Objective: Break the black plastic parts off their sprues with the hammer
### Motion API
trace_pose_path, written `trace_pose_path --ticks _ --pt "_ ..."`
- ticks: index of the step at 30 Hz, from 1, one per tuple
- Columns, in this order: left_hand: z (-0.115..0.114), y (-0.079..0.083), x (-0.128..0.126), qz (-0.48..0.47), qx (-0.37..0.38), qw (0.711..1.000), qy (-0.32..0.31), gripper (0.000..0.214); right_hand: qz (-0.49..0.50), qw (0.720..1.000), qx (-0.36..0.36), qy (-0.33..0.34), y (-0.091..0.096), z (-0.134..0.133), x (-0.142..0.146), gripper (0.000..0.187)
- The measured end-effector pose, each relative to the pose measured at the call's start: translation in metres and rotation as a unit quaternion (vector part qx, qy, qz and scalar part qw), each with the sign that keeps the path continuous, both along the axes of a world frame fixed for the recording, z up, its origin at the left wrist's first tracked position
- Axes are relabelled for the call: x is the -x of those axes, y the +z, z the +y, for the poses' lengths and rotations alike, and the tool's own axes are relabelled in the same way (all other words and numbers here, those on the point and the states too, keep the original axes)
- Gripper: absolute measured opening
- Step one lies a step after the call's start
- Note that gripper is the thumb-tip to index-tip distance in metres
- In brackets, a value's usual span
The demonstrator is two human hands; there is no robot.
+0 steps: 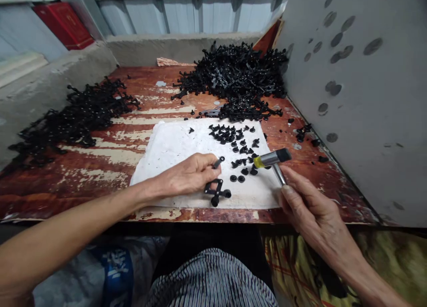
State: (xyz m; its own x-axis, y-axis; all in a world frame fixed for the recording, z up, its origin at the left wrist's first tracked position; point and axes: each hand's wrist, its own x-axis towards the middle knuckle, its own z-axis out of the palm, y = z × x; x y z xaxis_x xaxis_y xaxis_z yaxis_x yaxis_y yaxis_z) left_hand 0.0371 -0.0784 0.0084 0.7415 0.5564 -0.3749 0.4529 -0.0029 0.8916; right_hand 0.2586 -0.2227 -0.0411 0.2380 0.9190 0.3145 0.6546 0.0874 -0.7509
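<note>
My left hand (190,173) is closed on a small black linkage (216,190), a jointed plastic-looking part with round ends. One arm of it sticks up past my fingertips, and the lower joints hang over the white cloth (173,142). In my right hand (310,205) is a small hammer (273,158), gripped by its metal shaft, with a yellow face on the left and a dark face on the right. The hammer head hovers over the cloth's right side. Several loose black round-headed pieces (240,179) lie on the cloth between my hands.
A large heap of black parts (233,71) covers the back of the worn red-brown table (130,142). Another black pile (80,116) lies at the left. A grey panel (360,98) stands along the right edge. A red box (65,26) sits at the back left.
</note>
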Motion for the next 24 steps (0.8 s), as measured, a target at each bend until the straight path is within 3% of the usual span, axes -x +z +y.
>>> trace_pose_path --ticks 4,10,24 --pt "-0.013 -0.003 -0.004 0.042 -0.001 0.997 -0.058 0.023 0.027 0.998 0.049 0.003 -0.008 -0.005 0.000 0.044" --pt "-0.013 -0.002 -0.011 0.079 -0.035 0.992 -0.091 0.029 0.014 0.999 0.048 0.006 -0.005 -0.002 -0.001 0.045" --pt "-0.014 -0.003 -0.016 0.102 -0.049 0.991 -0.077 0.029 -0.006 0.999 0.034 0.012 -0.005 -0.001 0.000 0.044"
